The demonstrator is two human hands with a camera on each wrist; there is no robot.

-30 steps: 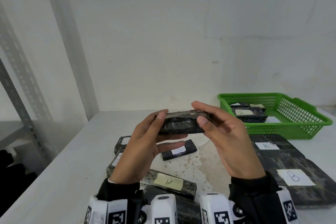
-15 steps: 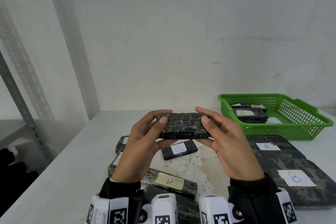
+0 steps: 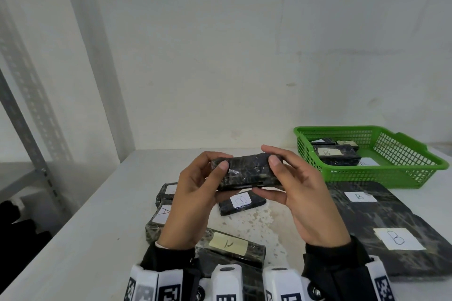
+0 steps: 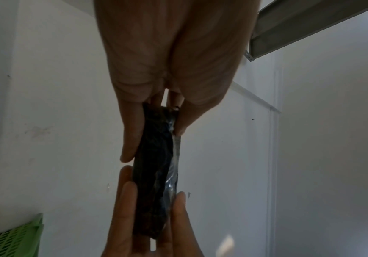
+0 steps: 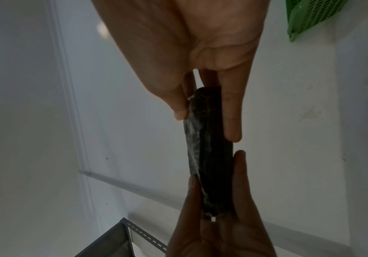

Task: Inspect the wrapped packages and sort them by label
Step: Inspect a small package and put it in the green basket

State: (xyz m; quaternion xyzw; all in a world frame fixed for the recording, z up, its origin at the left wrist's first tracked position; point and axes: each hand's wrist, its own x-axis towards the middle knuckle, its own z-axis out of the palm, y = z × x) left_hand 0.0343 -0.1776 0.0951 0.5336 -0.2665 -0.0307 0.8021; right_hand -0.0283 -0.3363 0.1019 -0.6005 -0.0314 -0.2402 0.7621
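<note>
A small dark wrapped package (image 3: 247, 171) is held above the table between both hands, its broad unlabelled face towards me. My left hand (image 3: 208, 178) pinches its left end and my right hand (image 3: 281, 173) pinches its right end, thumbs in front, fingers behind. No label shows on it. In the left wrist view the package (image 4: 156, 173) appears edge-on between the fingers, as it does in the right wrist view (image 5: 209, 153). Beneath it on the table lies a small package labelled D (image 3: 241, 203).
A green basket (image 3: 381, 173) at the right holds several B-labelled packages. Two large flat B-labelled packages (image 3: 391, 227) lie in front of it. A-labelled packages (image 3: 230, 244) lie near my left wrist. A metal shelf post (image 3: 27, 134) stands at the left.
Both hands have turned the package over so its broad face now tilts towards me, and it sits slightly lower. The rest of the table is unchanged.
</note>
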